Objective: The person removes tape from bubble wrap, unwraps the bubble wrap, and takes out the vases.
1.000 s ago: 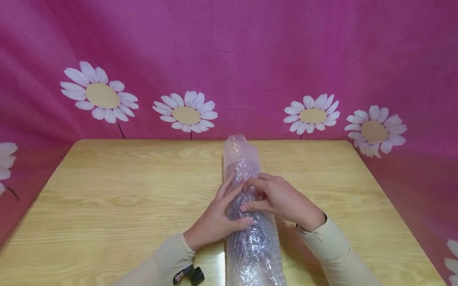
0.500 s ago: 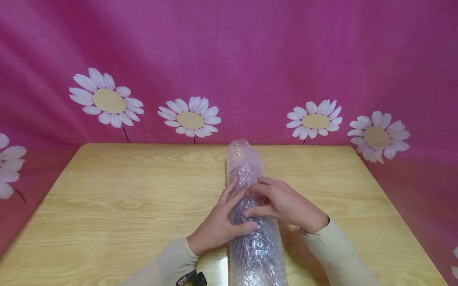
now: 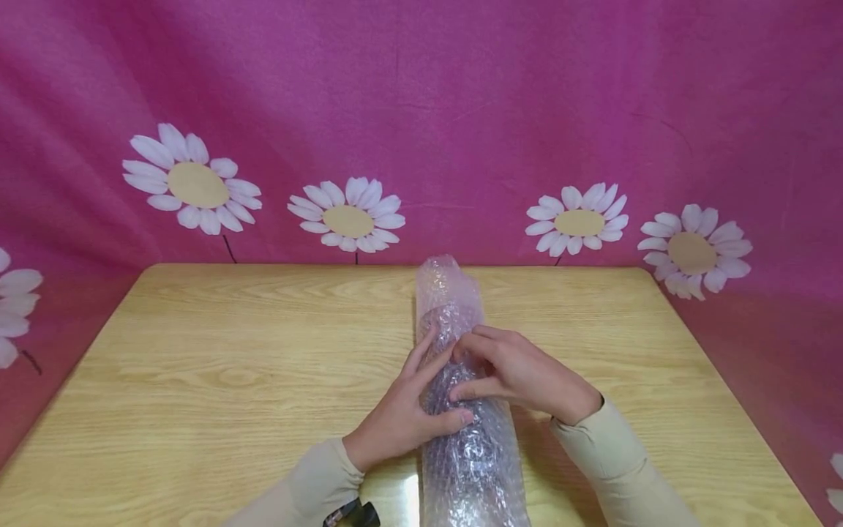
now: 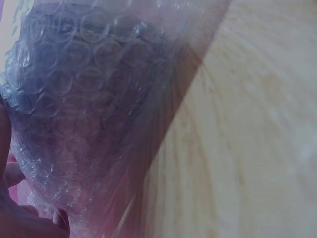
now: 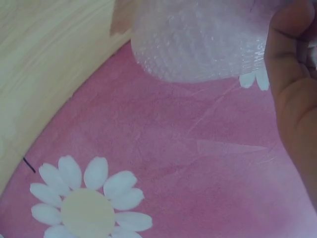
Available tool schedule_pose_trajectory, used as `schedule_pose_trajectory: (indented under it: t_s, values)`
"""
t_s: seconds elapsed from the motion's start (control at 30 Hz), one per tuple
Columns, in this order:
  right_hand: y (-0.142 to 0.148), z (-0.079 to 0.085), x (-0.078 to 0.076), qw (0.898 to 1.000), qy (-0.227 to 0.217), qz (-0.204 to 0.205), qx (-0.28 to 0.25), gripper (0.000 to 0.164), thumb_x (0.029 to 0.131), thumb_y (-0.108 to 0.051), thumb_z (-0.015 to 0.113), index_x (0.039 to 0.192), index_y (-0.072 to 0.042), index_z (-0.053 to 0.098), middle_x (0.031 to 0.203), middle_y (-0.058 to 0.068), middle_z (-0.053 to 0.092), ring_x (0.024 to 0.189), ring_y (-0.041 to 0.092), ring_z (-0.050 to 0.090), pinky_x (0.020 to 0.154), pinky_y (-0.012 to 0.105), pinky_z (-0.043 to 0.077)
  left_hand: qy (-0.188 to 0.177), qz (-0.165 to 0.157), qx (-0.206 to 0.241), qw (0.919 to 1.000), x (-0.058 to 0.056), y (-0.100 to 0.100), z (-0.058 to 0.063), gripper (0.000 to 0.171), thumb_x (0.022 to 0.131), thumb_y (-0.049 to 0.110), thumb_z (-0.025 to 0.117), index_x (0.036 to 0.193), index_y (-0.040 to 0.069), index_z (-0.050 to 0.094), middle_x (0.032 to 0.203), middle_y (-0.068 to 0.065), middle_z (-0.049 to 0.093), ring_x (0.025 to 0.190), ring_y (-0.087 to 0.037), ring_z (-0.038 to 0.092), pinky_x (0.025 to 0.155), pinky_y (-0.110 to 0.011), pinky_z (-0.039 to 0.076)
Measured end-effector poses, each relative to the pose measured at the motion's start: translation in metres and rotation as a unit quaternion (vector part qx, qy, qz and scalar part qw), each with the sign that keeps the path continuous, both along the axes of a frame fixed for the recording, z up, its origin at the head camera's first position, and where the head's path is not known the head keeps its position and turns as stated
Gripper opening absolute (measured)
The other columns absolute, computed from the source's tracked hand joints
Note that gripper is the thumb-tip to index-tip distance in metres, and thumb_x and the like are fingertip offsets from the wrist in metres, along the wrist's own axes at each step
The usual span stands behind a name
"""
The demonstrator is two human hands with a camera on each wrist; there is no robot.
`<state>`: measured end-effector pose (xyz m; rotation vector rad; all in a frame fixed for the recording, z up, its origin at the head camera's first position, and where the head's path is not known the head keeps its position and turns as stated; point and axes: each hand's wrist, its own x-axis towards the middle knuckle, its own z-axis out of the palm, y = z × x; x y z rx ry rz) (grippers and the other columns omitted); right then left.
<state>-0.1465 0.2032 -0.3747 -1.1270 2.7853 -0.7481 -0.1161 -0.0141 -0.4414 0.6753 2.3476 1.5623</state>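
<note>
A long bundle of clear bubble wrap lies lengthwise on the table in the head view, with something darker inside that the wrap obscures. My left hand rests on its left side, fingers and thumb spread across the top. From the right, my right hand pinches at the wrap with bent index finger and thumb, close to the left index fingertip; its other fingers are curled and partly hidden. In the left wrist view the bubble wrap fills the left half. The right wrist view catches the bundle's far end.
The wooden table extends on both sides of the bundle. Behind and beside it hangs a pink cloth printed with white daisies. A black strap is at the left sleeve. The bundle's far end reaches the table's back edge.
The whole head view has shifted slightly, so the scene sits a little lower. Both hands keep their places on the bubble wrap.
</note>
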Motion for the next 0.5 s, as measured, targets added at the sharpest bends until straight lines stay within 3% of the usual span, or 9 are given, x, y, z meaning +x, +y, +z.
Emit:
schedule_pose_trajectory:
  t_s: [0.27, 0.5]
  values:
    - [-0.0034, 0.0020, 0.0004, 1.000, -0.027, -0.007, -0.011, 0.035, 0.085, -0.046, 0.080, 0.095, -0.019, 0.061, 0.075, -0.008, 0.052, 0.067, 0.005, 0.048, 0.057, 0.017, 0.044, -0.004, 0.001, 0.004, 1.0000, 0.0011, -0.0009, 0.0006, 0.093, 0.085, 0.062, 0.076, 0.160, 0.051, 0.023, 0.175, 0.015, -0.009, 0.160, -0.046, 0.013, 0.118, -0.078, 0.028]
    - [-0.0098, 0.0079, 0.0025, 0.997, -0.068, -0.039, 0.008, 0.034, 0.088, -0.043, 0.081, 0.095, -0.016, 0.061, 0.074, -0.006, 0.052, 0.065, 0.002, 0.045, 0.055, 0.018, 0.042, -0.002, 0.001, 0.008, 1.0000, 0.0013, -0.0010, -0.0009, 0.091, 0.085, 0.060, 0.077, 0.158, 0.053, 0.024, 0.175, 0.014, -0.008, 0.160, -0.045, 0.015, 0.119, -0.077, 0.028]
